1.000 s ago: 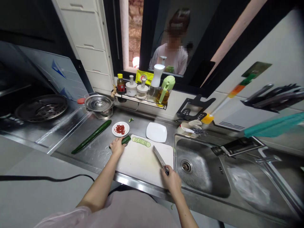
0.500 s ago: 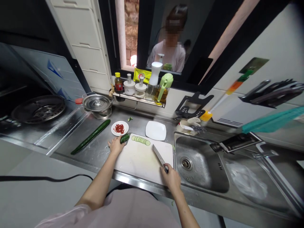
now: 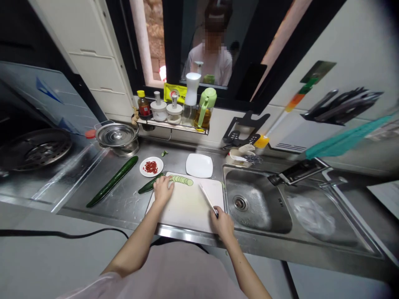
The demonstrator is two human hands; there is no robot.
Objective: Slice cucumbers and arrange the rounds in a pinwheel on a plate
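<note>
My right hand (image 3: 223, 222) is wrapped around the handle of a kitchen knife (image 3: 208, 200), its blade pointing away from me over the right part of a white cutting board (image 3: 183, 211). A row of overlapping cucumber slices (image 3: 181, 180) lies along the board's far edge. At the left end of that row, my left hand (image 3: 163, 189) reaches with its fingers stretched out, holding nothing that I can see. A cut cucumber piece (image 3: 149, 185) lies just left of this hand, partly hidden by it. Farther left, a whole cucumber (image 3: 112, 182) rests on the steel counter.
Behind the board stand a plate of chopped red pieces (image 3: 143, 171), a cucumber scrap (image 3: 164, 153) and a white square plate (image 3: 199, 165). A sink (image 3: 255, 207) adjoins on the right. A lidded steel pot (image 3: 117, 136) and a condiment rack (image 3: 177, 126) stand behind.
My left hand has let go of the cucumber piece and moved right to the slices. The piece now lies left of the hand. The knife stays in my right hand, its blade turned slightly.
</note>
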